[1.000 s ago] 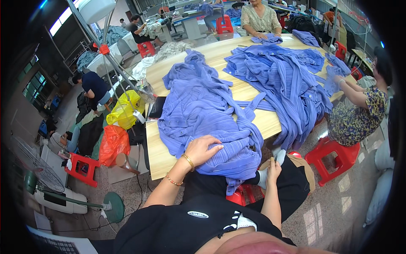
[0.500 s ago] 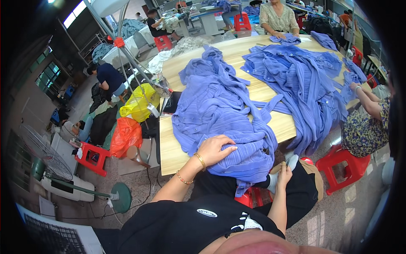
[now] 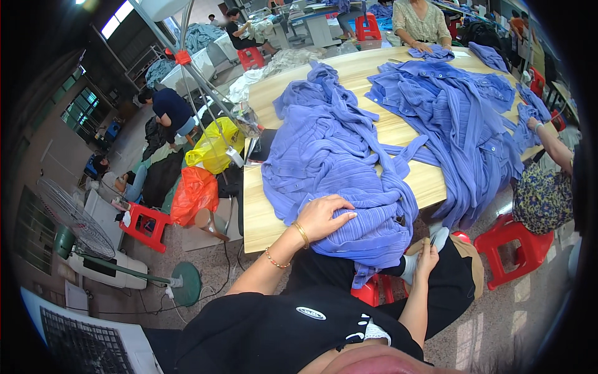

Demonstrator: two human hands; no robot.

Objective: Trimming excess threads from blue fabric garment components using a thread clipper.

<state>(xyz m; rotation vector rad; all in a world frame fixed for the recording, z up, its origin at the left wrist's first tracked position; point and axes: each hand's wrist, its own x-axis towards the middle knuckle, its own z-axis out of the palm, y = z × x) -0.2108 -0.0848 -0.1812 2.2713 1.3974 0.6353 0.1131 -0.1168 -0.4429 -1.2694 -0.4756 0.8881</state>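
A heap of purple-blue pleated garments lies across the wooden table and droops over its near edge towards my lap. My left hand rests on the near part of this heap, fingers stretched out and thumb apart. Lower right, beside my raised leg, my right hand is closed, its fingers pinched together. A small dark pointed thing shows at its fingertips, too small to name. Close to that hand are a light grey sock and the black trouser leg.
The pale wooden table holds a second purple garment pile. Co-workers sit at its far side and right. Red stools stand right; an orange bag, yellow bag, metal pole and green-based fan stand left, with cables on the floor.
The whole view has shifted a little, so the table and piles sit slightly further right. Both my hands keep their places relative to the garments and my leg.
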